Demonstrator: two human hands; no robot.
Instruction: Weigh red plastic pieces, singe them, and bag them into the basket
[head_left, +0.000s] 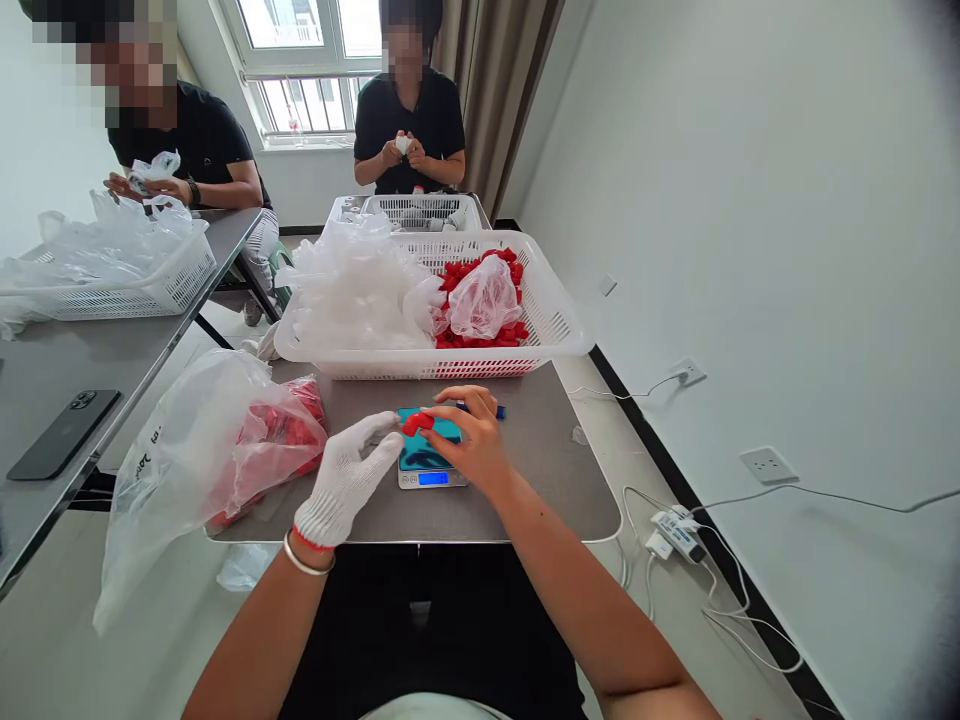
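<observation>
A small red piece (418, 424) is pinched between the thumb and fingers of my bare right hand (474, 436), above a small scale (433, 478) with a shiny blue-green top and a lit blue display. My left hand (352, 474), in a white knitted glove, is at the left of the scale, its thumb and fingers apart and its fingertips close to the red piece. Whether they touch it is unclear. Behind my right hand lies a dark blue object (501, 411), partly hidden. A clear bag of red pieces (279, 430) lies left of my gloved hand.
Beyond the scale, a large white basket (559, 325) holds clear plastic bags (360, 290) and red pieces (480, 340). A phone (64, 435) lies on the left table. Two people sit farther back, handling items. A power strip (679, 535) and cables are at right.
</observation>
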